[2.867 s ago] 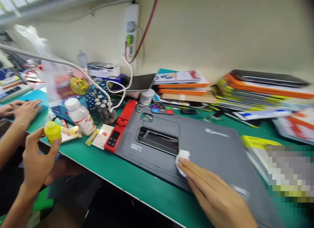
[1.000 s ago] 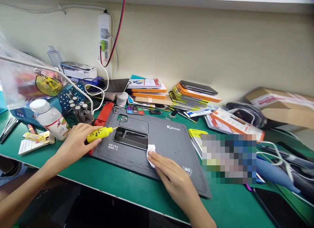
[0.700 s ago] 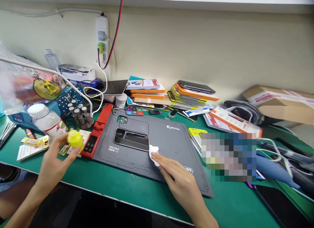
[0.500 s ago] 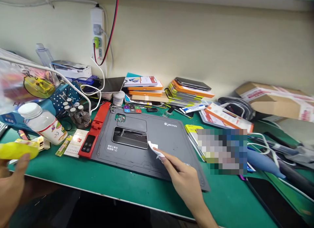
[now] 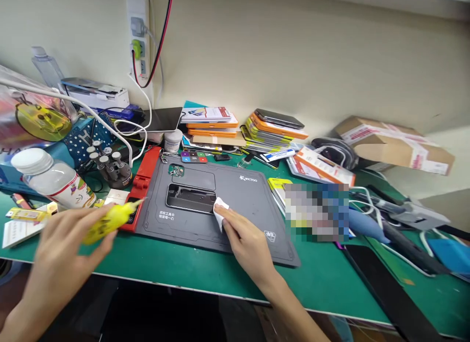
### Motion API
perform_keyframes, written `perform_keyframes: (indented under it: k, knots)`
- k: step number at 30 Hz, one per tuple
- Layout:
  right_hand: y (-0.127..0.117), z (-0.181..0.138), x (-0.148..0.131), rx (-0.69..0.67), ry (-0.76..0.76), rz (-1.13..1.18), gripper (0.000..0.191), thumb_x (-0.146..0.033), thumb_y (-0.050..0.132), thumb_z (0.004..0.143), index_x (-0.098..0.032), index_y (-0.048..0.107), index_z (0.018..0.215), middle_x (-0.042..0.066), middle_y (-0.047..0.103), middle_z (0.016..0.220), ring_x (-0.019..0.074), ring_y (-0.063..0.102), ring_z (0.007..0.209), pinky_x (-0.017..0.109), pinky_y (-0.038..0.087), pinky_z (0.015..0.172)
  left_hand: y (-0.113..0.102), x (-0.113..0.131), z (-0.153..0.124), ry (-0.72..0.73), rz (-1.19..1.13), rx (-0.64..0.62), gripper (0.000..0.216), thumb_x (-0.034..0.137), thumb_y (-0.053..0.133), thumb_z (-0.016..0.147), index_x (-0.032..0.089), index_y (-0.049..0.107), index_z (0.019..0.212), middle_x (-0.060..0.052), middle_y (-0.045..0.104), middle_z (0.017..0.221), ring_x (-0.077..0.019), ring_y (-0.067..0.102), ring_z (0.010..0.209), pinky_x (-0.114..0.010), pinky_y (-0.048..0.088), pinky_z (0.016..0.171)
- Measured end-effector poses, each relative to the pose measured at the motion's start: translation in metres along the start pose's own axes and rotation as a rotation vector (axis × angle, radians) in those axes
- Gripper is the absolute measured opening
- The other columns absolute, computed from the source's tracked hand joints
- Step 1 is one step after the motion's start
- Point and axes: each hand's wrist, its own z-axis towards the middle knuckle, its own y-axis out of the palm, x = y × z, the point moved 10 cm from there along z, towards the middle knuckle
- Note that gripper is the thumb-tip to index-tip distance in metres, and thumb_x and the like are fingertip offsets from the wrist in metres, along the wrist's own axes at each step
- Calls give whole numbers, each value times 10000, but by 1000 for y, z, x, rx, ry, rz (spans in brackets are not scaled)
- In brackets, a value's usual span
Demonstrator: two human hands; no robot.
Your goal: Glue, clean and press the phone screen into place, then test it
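Observation:
My left hand (image 5: pixel 60 249) grips a small yellow squeeze bottle (image 5: pixel 110 220), its nozzle pointing right toward the red strip (image 5: pixel 141 185) at the left edge of the grey work mat (image 5: pixel 242 205). The bottle is blurred by motion. My right hand (image 5: pixel 246 241) rests on the mat and pinches a small white wipe (image 5: pixel 219 209) with its fingertips, right at the right end of a phone frame (image 5: pixel 191 197) that lies in the mat's recess.
A white plastic bottle (image 5: pixel 51 178) lies left, beside a holder of screwdriver bits (image 5: pixel 108 165). Stacks of orange and yellow boxes (image 5: pixel 273 131) line the wall, with a power strip (image 5: pixel 137 38) above. A cardboard box (image 5: pixel 396 146) and cables (image 5: pixel 370 200) sit right. A green table mat (image 5: pixel 330 283) covers the bench.
My left hand swung out to the left with the yellow bottle and has come back toward the mat's red strip. My right hand slid the wipe slightly left along the phone frame's end.

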Motion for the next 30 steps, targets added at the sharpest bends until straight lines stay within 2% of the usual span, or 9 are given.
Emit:
perform_keyframes:
  k: [2,5,8,13,17,21,30]
  knots:
    - [-7,-3,14,9,139,50,347,-278,488,1089,-269,762,1302,30,776,1322,260,735,1251,445,606,1100,27,42,31,162,-11,-39,473,240,656,999,303,569,1459,-69,696,1147,-287,629,1086,-467,482,1009]
    - [-15,-9,30,11,309,111,343,-341,491,1084,-273,785,1248,30,799,1264,275,766,1175,417,644,996,65,87,68,319,-18,-113,349,245,636,990,241,666,1337,-74,716,1087,-284,630,1072,-433,470,945]
    - [-18,-12,36,6,373,128,343,-372,498,1077,-274,795,1220,26,808,1240,271,790,1093,396,655,930,92,114,92,416,-43,-151,330,245,673,944,215,712,1270,-66,713,1034,-271,623,1018,-419,463,926]
    - [-16,-8,32,15,282,132,338,-347,490,1076,-268,790,1211,30,804,1256,254,766,1169,390,613,1027,117,136,111,523,8,-200,306,275,679,935,203,734,1227,-75,706,1023,-278,605,1039,-425,447,951]
    - [-16,-7,29,21,238,121,324,-332,502,1078,-281,779,1237,28,799,1270,249,755,1194,417,593,1079,126,137,115,529,39,-249,295,290,667,938,216,740,1214,-80,704,1021,-288,590,1057,-439,439,970]
    - [-17,-8,26,26,202,98,324,-309,501,1081,-289,770,1261,13,799,1268,241,755,1191,426,593,1090,122,127,115,498,35,-249,316,291,662,936,211,747,1229,-84,700,1008,-293,587,1045,-450,444,966]
    - [-15,-10,26,3,200,80,331,-314,504,1086,-280,761,1291,16,785,1307,235,736,1236,421,580,1110,96,70,94,368,77,-291,355,288,627,953,229,738,1285,-74,728,1025,-305,610,1068,-477,441,963]
